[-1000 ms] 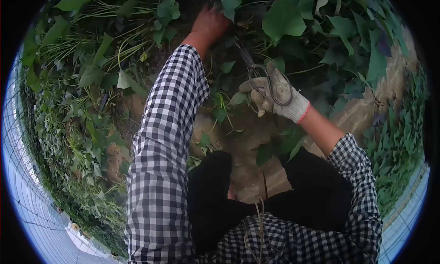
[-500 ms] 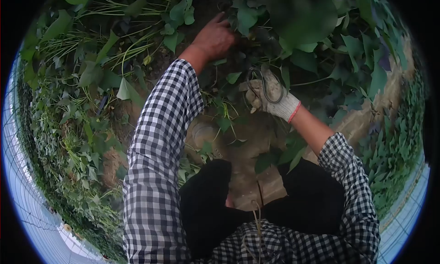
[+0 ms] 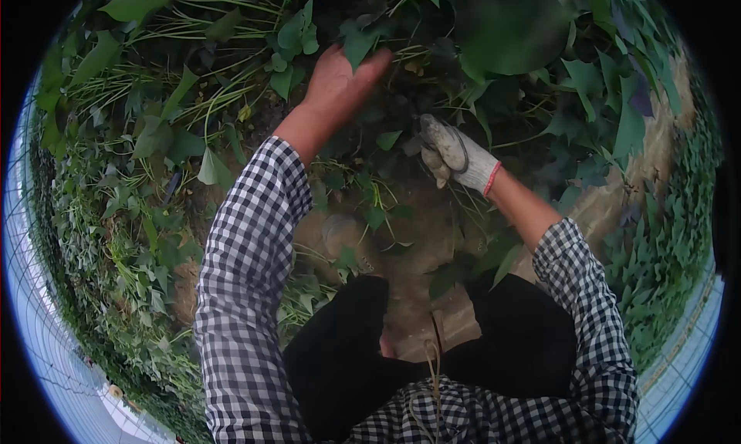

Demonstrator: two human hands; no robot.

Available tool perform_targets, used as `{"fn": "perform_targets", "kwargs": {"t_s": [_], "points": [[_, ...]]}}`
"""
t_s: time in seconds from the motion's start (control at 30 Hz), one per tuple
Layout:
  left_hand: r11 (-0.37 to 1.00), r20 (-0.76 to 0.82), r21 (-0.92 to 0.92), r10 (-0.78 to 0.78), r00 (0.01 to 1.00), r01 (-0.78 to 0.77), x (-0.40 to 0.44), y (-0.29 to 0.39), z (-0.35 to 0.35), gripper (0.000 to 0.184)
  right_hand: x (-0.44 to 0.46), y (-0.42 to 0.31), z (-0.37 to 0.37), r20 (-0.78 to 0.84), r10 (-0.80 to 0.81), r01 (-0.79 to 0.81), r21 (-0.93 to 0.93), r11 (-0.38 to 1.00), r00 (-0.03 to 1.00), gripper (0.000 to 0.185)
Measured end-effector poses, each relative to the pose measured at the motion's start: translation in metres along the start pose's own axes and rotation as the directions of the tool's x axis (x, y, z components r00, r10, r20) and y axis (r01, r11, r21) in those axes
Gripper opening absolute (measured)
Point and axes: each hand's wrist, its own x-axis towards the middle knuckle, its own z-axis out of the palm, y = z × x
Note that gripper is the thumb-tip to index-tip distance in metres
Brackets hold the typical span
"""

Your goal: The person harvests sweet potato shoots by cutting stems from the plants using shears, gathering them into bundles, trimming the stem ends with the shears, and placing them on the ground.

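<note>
My left hand, bare, reaches into the vine leaves at the top middle. Its thumb side stands apart and stretched out, while a green leaf covers some of the fingers. My right hand wears a dirty white knitted glove with a red cuff edge. It is closed around scissors, of which a dark loop handle shows over the glove; the blades are hard to make out against the dark soil. Leafy stems lie just beyond both hands.
Dense vines spread on the left, with more foliage on the right. Bare soil lies between my knees in dark trousers. A large blurred leaf hangs close to the camera. Loose cords hang at my front.
My left hand has drawn back slightly to the left and lower, its fingers now partly behind a leaf. My right hand has turned a little, and less of the loop handles shows.
</note>
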Motion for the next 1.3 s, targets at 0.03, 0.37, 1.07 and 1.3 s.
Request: {"fn": "perform_targets", "kwargs": {"t_s": [0.03,0.37,1.07,1.3], "points": [[0.987,0.114,-0.098,-0.119,0.986,0.13,-0.001,0.003,-0.019,0.019,-0.003,-0.002,-0.003,0.024,0.016,-0.016,-0.008,1.0,1.0,0.081],[-0.355,0.499,-0.822,-0.075,0.863,0.445,-0.062,0.031,-0.168,0.025,-0.044,-0.048,-0.03,-0.086,-0.119,0.084,-0.338,0.938,0.989,0.05],[0.102,0.624,-0.499,-0.646,0.439,0.86,-0.093,0.093,0.084,0.033,-0.029,-0.036,-0.088,0.189,-0.201,0.118,-0.941,-0.318,0.961,0.053],[-0.128,0.512,-0.499,-0.841,0.172,0.857,-0.08,0.107,0.109,0.036,-0.017,-0.042,-0.088,0.157,-0.132,0.085,-0.897,-0.435,0.979,0.058]]}}
